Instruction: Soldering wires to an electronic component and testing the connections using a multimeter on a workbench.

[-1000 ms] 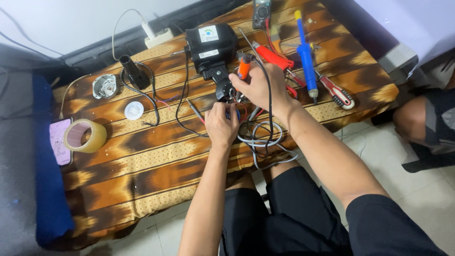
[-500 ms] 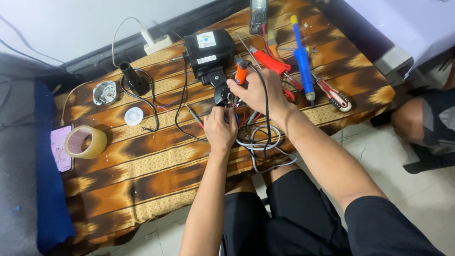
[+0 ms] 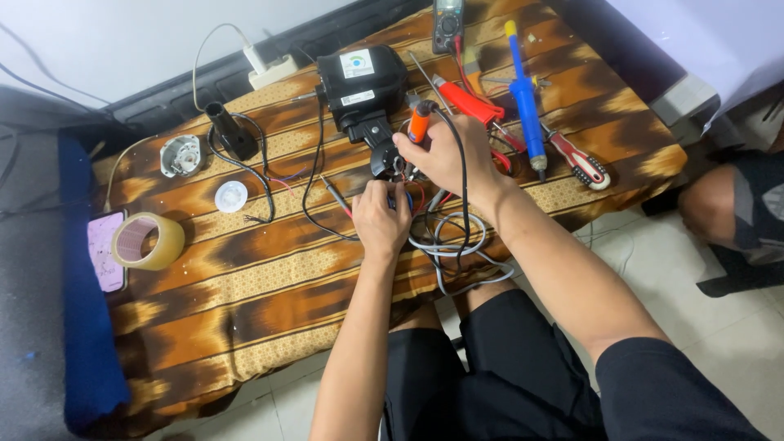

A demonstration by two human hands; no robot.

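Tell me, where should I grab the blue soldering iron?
Probably by the blue handle, coming from above. The soldering iron lies flat on the table with its metal tip pointing toward the table's near edge, so stay on the long handle, far from that tip.

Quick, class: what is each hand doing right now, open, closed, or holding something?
Left hand: closed, pinching the wires below the black device.
Right hand: closed on an orange-handled tool.
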